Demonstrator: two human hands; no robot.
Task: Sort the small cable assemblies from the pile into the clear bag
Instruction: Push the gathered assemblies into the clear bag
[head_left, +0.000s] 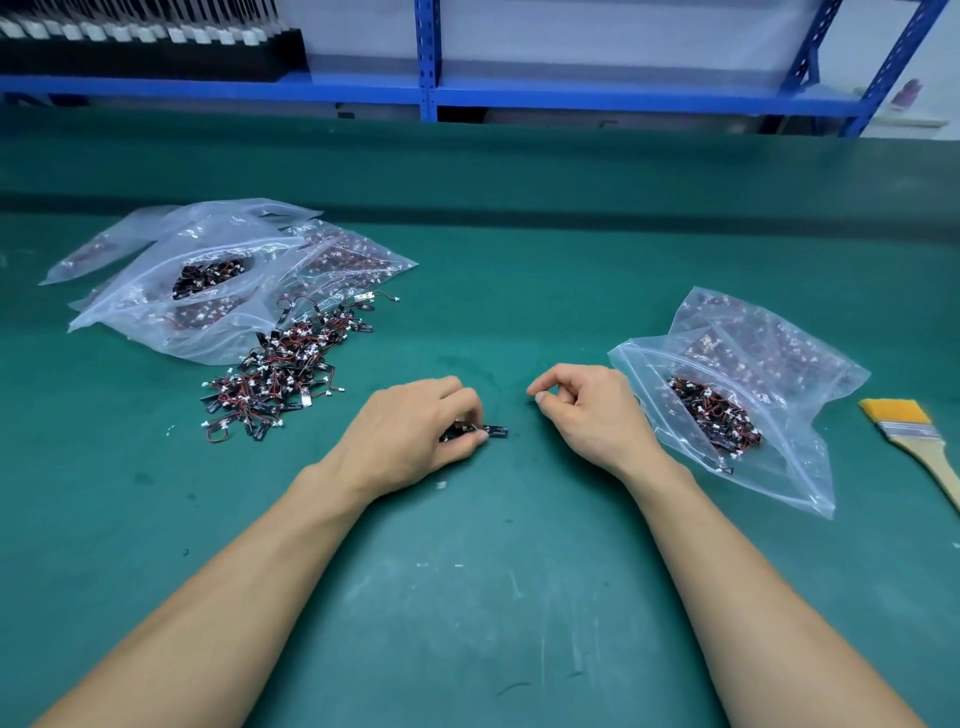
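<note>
Green mat on the bench, blue racking along the back, a paintbrush far right and a heap of filled zip bags back left. The pile of cable assemblies spills out in front of those, and the part-full clear bag lies just beside the right hand. The left hand is curled around a small bunch of assemblies on the mat, while the right one's fingers are curled in, thumb near forefinger, with nothing visible in it.
</note>
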